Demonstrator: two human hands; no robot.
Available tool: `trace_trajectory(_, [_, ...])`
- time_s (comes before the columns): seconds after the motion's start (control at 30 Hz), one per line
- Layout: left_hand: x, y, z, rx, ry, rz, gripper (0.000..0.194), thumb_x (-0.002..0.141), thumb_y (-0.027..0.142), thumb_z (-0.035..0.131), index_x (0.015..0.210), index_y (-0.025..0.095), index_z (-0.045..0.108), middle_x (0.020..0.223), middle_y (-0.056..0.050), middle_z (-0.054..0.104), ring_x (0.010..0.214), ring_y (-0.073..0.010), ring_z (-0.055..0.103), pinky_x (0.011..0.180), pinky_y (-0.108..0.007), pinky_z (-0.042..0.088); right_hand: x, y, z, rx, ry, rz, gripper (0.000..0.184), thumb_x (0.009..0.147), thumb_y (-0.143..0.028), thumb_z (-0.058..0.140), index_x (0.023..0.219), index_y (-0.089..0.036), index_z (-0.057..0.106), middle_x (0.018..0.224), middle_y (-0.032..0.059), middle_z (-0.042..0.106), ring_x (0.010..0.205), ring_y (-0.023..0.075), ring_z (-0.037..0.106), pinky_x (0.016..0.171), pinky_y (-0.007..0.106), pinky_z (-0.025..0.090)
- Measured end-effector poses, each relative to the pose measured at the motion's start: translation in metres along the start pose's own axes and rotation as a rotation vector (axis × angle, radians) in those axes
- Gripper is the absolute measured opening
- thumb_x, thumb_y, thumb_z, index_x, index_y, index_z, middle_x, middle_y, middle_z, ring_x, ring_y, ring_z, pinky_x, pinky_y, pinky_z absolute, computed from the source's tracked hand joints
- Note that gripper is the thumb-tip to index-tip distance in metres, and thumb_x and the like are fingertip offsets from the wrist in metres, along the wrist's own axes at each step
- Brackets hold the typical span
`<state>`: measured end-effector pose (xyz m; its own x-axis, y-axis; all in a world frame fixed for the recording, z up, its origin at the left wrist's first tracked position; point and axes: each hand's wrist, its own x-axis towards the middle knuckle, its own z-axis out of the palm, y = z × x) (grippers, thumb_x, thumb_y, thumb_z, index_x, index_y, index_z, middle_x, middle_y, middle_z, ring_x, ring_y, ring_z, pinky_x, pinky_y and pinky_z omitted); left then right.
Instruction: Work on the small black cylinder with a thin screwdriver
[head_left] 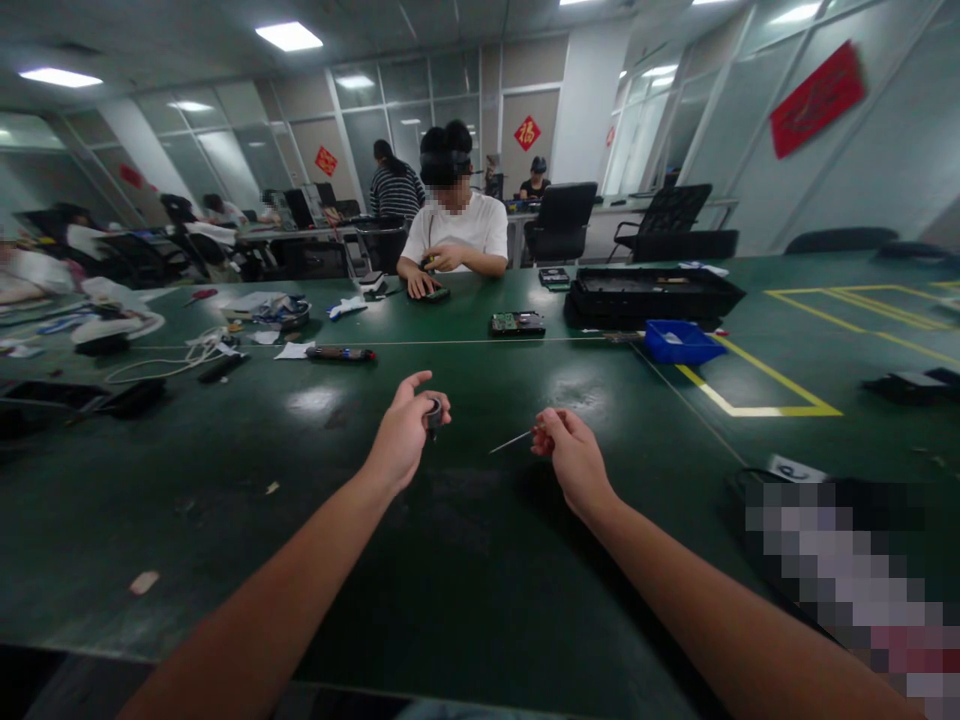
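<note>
One small dark round cylinder part (434,411) sits pinched in the left hand (405,437), fingers curled on it, index finger sticking out, above the dark green table (480,560) near centre. Right hand (571,452), just beside it, fingers together clamped on one thin silver metal rod (511,440) pointing left. Further out: 1 black-and-red handled tool (341,353), 1 green circuit board (517,323), 1 blue plastic bin (681,342), 1 long black tray (651,295). Opp. side: 1 person in a white t-shirt (455,232), both hands on table.

Hidden bits near the hands

The small dark part (434,411) in the left hand (405,435) is mostly covered by fingers; right of the right hand (571,458), a pixelated patch (847,570).
</note>
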<state>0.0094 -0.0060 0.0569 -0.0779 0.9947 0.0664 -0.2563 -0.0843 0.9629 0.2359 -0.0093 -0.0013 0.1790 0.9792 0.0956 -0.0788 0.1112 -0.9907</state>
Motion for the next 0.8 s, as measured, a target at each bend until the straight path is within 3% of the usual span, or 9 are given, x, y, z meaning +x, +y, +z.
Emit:
trace_trajectory(0.17, [-0.009,-0.027,0.002,0.324,-0.189,0.079,0.062,0.080,0.013,0.049,0.140,0.019,0.039,0.087,-0.002,0.060,0.084,-0.0171,0.058,0.085,-0.033,0.043,0.002,0.003,0.001,0.011,0.002,-0.001,0.032,0.088,-0.053,0.062,0.084,-0.022,0.063,0.072,-0.0002,0.062,0.062,0.0144,0.055,0.061,0.030,0.047])
trace_trajectory(0.33, [-0.003,-0.048,-0.013,0.711,-0.320,0.144,0.049,0.084,0.013,0.043,0.131,0.022,0.053,0.094,-0.003,0.060,0.090,-0.0192,0.056,0.088,-0.036,0.042,0.003,0.005,0.002,-0.013,-0.020,0.014,0.032,0.088,-0.054,0.061,0.086,-0.022,0.063,0.075,0.0005,0.062,0.064,0.0150,0.057,0.062,0.030,0.048])
trace_trajectory(0.47, [0.001,-0.059,-0.021,1.010,-0.372,0.267,0.057,0.074,0.004,0.052,0.129,0.018,0.052,0.108,-0.007,0.061,0.107,-0.0240,0.054,0.100,-0.041,0.040,0.001,0.000,0.004,-0.065,-0.098,0.031,0.033,0.085,-0.054,0.064,0.087,-0.021,0.064,0.075,0.0006,0.063,0.064,0.0152,0.057,0.065,0.031,0.048])
trace_trajectory(0.67, [0.005,-0.060,-0.024,1.036,-0.376,0.334,0.031,0.087,0.009,0.055,0.115,0.019,0.062,0.119,-0.009,0.062,0.115,-0.0240,0.055,0.105,-0.041,0.043,-0.004,-0.011,0.006,-0.175,-0.176,-0.039,0.032,0.086,-0.050,0.066,0.078,-0.019,0.065,0.068,0.0003,0.062,0.062,0.0140,0.055,0.064,0.030,0.044])
trace_trajectory(0.8, [0.006,-0.058,-0.026,1.013,-0.359,0.351,0.038,0.087,0.015,0.064,0.124,0.024,0.063,0.128,-0.005,0.062,0.122,-0.0237,0.054,0.110,-0.043,0.040,-0.007,-0.017,0.005,-0.058,-0.128,-0.080,0.027,0.085,-0.046,0.068,0.084,-0.019,0.067,0.073,0.0015,0.066,0.067,0.0154,0.059,0.069,0.032,0.048])
